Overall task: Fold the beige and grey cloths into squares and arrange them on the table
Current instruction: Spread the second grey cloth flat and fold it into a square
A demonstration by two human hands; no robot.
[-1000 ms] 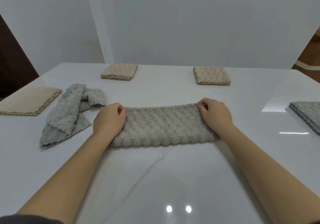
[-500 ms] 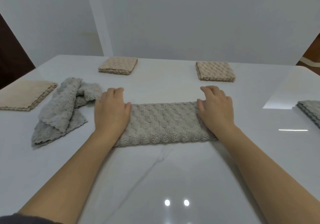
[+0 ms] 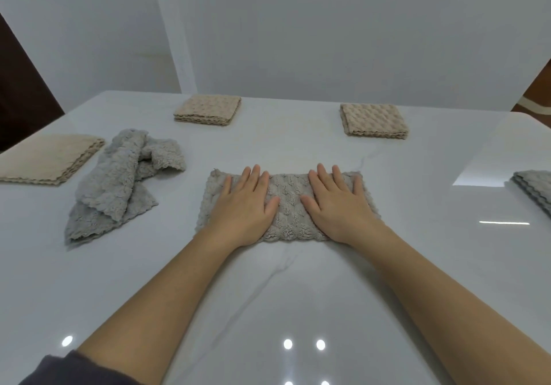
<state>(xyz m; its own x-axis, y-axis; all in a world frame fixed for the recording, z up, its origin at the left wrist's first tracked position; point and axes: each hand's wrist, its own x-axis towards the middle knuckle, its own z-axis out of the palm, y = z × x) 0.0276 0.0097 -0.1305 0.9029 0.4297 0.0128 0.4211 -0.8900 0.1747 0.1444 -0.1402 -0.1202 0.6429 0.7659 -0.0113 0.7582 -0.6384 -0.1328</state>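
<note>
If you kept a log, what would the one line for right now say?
step: pressing long folded cloth flat | left hand: flat on it | right hand: flat on it | unfolded: crumpled grey cloth

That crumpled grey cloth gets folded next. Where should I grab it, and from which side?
Probably pinch the near hem of the crumpled cloth, coming from the near side. That edge lies flat on the table with both corners showing, while the far end is twisted and bunched, so lifting there would likely keep it tangled.
</note>
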